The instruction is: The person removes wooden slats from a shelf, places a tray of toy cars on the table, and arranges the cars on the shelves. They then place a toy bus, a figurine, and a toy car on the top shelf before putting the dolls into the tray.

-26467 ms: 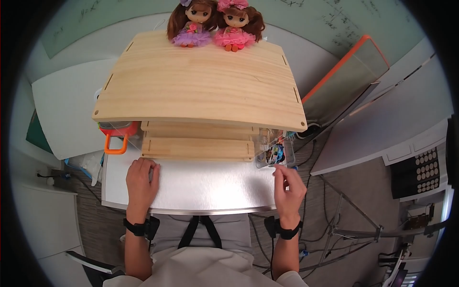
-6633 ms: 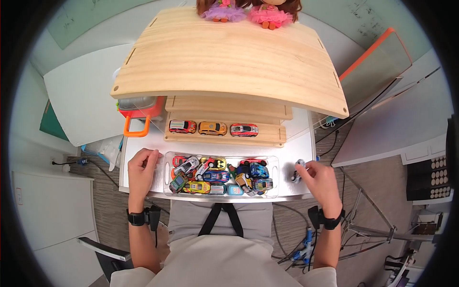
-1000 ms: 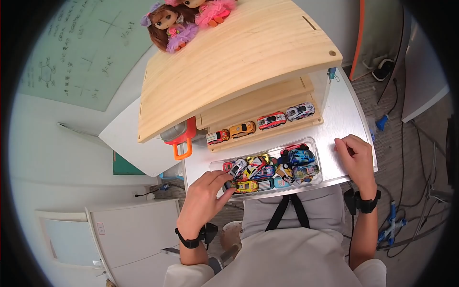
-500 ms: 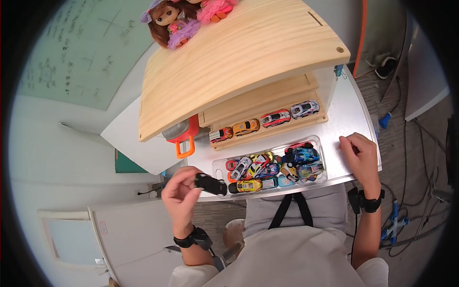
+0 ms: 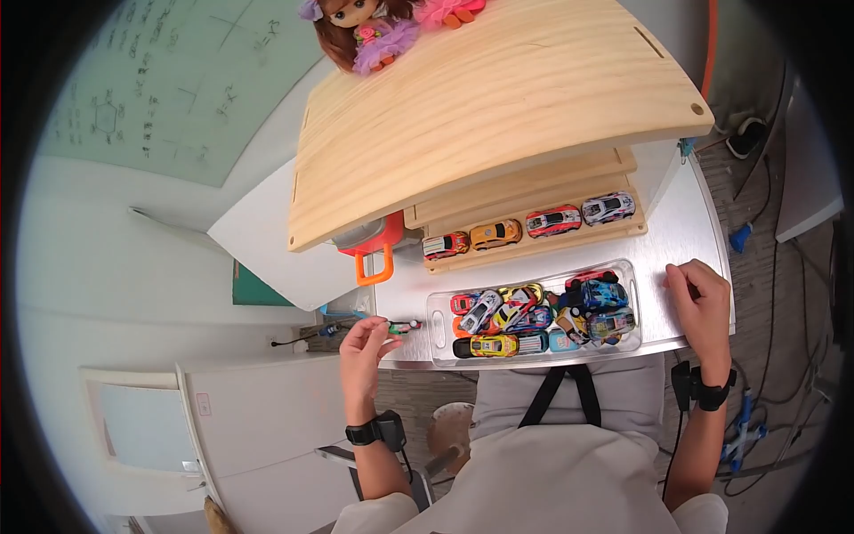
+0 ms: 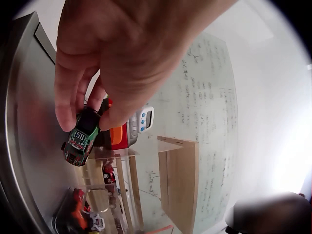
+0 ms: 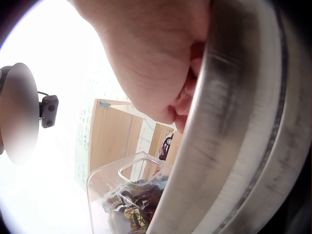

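Between thumb and fingertips, my left hand pinches a small green toy car, just left of the clear plastic bin. In the left wrist view the green toy car shows "58" on it, close over the metal tabletop. Inside the bin lies a heap of toy cars, among them a yellow car. My right hand rests at the table's right side, fingers loosely curled, holding nothing. On the low wooden step behind the bin stand a red striped car, an orange car, a red-and-white car and a white-and-purple car.
A large wooden board overhangs the steps, with two dolls on top, one in a purple dress. A red box with an orange handle stands left of the steps. The table's metal front edge runs beside my lap.
My left hand has lifted the green car out of the bin, turned it over and brought it left of the bin. Earlier, the step held fewer cars. The right hand stays on the table.
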The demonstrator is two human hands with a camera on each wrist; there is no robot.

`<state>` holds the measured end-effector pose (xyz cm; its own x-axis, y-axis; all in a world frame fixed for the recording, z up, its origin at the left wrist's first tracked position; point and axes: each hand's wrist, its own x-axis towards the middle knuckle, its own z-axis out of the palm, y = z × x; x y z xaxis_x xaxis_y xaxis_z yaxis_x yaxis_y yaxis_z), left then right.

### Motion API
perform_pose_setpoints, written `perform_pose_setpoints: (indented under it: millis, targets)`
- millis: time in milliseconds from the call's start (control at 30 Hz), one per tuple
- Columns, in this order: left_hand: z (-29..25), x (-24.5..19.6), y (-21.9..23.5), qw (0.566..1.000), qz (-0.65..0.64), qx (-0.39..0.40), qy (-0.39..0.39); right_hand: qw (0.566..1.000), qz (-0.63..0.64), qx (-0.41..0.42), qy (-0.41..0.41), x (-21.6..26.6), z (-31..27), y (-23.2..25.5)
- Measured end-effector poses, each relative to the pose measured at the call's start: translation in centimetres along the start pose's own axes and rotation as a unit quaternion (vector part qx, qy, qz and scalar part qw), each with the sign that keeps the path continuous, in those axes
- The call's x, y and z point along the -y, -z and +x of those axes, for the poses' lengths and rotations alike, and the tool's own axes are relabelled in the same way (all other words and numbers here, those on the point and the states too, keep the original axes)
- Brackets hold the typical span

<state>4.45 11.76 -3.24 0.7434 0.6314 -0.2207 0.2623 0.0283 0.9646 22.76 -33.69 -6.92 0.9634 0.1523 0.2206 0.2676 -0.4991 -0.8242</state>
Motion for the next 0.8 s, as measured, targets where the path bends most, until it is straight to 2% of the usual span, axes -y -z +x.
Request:
perform_pose_setpoints:
  millis: [67, 233, 300, 333, 400, 433, 500, 633, 700, 800]
  targets:
    - [0.2, 0.5, 0.0, 0.996, 0.069, 0.018, 0.047, 1.000, -0.005, 0.002, 0.004, 0.0, 0.0, 0.0]
    - [1.4, 1.2, 0.7, 0.982, 0.157, 0.044, 0.092, 1.000, -0.007, -0.001, 0.002, 0.0, -0.1, -0.2]
    - [1.6, 1.4, -0.5, 0.957, 0.288, -0.025, -0.031, 1.000, -0.011, 0.002, 0.002, 0.2, 0.0, -0.1]
    - [1.3, 1.1, -0.8, 0.957, 0.288, -0.025, -0.031, 1.000, -0.014, 0.001, 0.003, 0.2, 0.0, -0.1]
    - [0.0, -1.1, -2.3, 0.879, 0.432, 0.009, -0.199, 1.000, -0.017, -0.001, 0.004, 0.3, 0.0, -0.1]
    - [-0.1, -1.3, -2.7, 0.880, 0.431, 0.010, -0.200, 1.000, -0.016, -0.001, 0.003, 0.2, 0.0, -0.1]
    - [-0.3, -1.5, -3.1, 0.797, 0.484, 0.087, -0.351, 1.000, -0.015, 0.001, 0.004, 0.1, 0.1, -0.2]
    - [-0.4, -1.4, -3.1, 0.786, 0.517, 0.096, -0.326, 1.000, -0.011, -0.001, 0.003, 0.1, 0.0, -0.3]
    - [-0.9, -2.1, -3.6, 0.794, 0.517, 0.039, -0.318, 1.000, -0.013, 0.002, 0.002, 0.2, 0.0, 0.0]
    - [-2.4, -5.0, -5.0, 0.810, 0.484, 0.028, -0.330, 1.000, -0.004, 0.004, 0.003, 0.3, 0.0, -0.1]
